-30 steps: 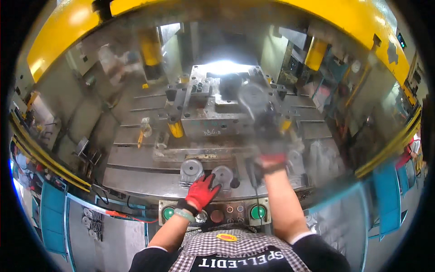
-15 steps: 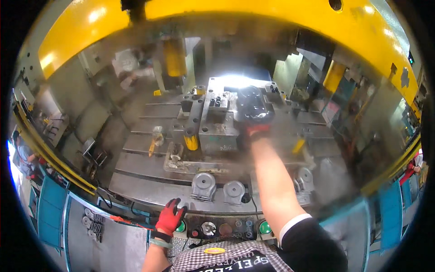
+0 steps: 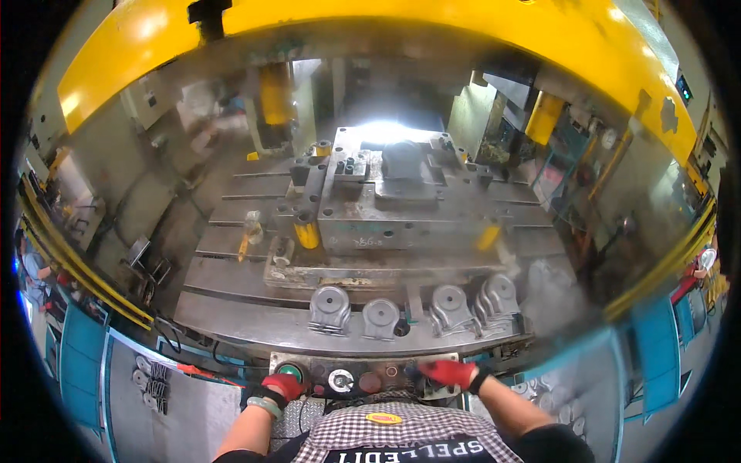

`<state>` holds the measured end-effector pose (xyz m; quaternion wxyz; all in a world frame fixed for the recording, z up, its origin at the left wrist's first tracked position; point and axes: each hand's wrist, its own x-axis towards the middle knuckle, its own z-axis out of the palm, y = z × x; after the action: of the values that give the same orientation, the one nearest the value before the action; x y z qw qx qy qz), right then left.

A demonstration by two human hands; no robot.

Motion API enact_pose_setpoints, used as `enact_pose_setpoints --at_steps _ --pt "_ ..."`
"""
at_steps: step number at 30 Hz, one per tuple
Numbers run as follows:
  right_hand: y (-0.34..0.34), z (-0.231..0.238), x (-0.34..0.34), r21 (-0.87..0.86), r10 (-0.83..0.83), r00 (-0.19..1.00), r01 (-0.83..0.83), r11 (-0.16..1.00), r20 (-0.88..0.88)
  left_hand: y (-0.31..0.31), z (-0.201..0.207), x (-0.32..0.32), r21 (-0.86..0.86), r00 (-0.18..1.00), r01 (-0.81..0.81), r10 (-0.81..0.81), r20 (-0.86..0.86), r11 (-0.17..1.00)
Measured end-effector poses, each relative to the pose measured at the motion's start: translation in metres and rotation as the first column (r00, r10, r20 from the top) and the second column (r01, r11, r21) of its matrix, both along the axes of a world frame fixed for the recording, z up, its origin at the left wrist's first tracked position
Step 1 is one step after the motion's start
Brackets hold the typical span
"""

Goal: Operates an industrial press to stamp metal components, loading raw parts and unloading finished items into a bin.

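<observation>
My left hand [image 3: 284, 384], in a red glove, rests at the left green push button [image 3: 289, 370] of the control panel [image 3: 351, 363], fingers laid over its edge. At the panel's right end is my right hand [image 3: 449, 373], also red-gloved, with dark-tipped fingers stretched to the left; it hides the button there. Neither hand holds anything I can see. Beyond the panel, a steel die [image 3: 363, 224] sits on the press bed. On top of it is a raised, rounded grey shape [image 3: 403, 163]; whether that is a loose part I cannot tell.
Stamped metal brackets stand in stacks on the bed's front edge, such as the left stack [image 3: 329, 307] and the right one [image 3: 498, 299]. A yellow-handled brush [image 3: 245, 245] lies left of the die. Overhead spans the yellow press frame [image 3: 309, 17]. More brackets [image 3: 152, 382] lie at lower left.
My right arm has drawn back from over the die, where a dark glossy thing was at the hand, to the panel's right end. My left hand has come down onto the left green button.
</observation>
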<state>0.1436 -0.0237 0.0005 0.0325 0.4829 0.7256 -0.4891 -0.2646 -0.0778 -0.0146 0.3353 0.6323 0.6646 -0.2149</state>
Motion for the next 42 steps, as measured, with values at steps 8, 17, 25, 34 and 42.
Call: enact_pose_setpoints --at_steps 8,17,25,34,42 --pt "-0.081 -0.070 0.048 0.552 0.090 0.976 -0.186 0.813 0.197 -0.046 -0.063 0.004 0.190 0.971 -0.199 0.220 -0.098 0.961" --pt "-0.063 -0.123 0.055 0.334 0.141 0.939 -0.249 0.909 0.314 -0.046 -0.059 0.002 0.124 0.983 -0.147 0.159 -0.097 0.981" --pt "-0.063 -0.108 0.049 0.215 0.067 0.938 -0.147 0.965 0.341 -0.045 -0.070 -0.002 0.166 0.979 -0.163 0.180 -0.094 0.973" --pt "-0.066 -0.086 0.046 0.226 0.053 0.937 -0.137 0.964 0.345 -0.046 -0.067 0.002 0.177 0.979 -0.152 0.172 -0.107 0.972" --pt "-0.061 -0.108 0.047 0.141 0.110 0.923 -0.173 0.975 0.368 -0.044 -0.083 -0.007 0.149 0.984 -0.116 0.134 -0.116 0.982"
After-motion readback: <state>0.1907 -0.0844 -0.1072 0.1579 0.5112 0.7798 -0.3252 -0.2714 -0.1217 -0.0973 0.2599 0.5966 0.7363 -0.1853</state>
